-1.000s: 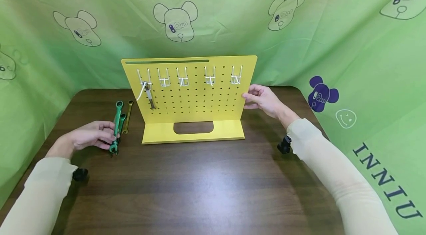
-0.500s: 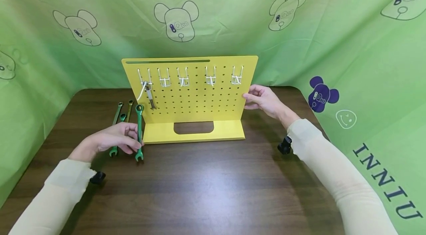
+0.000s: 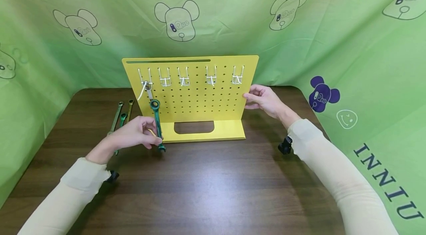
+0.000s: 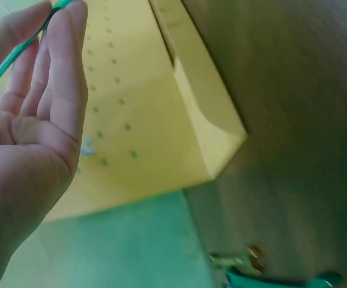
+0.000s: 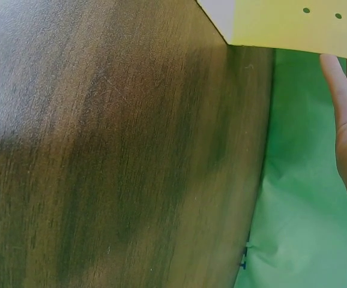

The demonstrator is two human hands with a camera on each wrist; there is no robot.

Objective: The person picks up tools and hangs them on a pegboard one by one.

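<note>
My left hand pinches a green ratcheting wrench near its lower, open end. The wrench stands nearly upright in front of the left part of a yellow pegboard, ring end up. In the left wrist view, part of this wrench shows between thumb and fingers. A silver and dark wrench hangs on the leftmost white hook, its lower part hidden behind the green one. At the board's right edge my right hand grips it, thumb in front; in the right wrist view the thumb touches that edge.
Left of the board lie a silver-green wrench, a green wrench and a gold wrench on the brown table. Several more white hooks, such as one hook, line the board's upper part. A green curtain hangs behind.
My left hand has lifted the green wrench away from the others and carried it right, to the front of the pegboard. The right hand stays on the board's edge.
</note>
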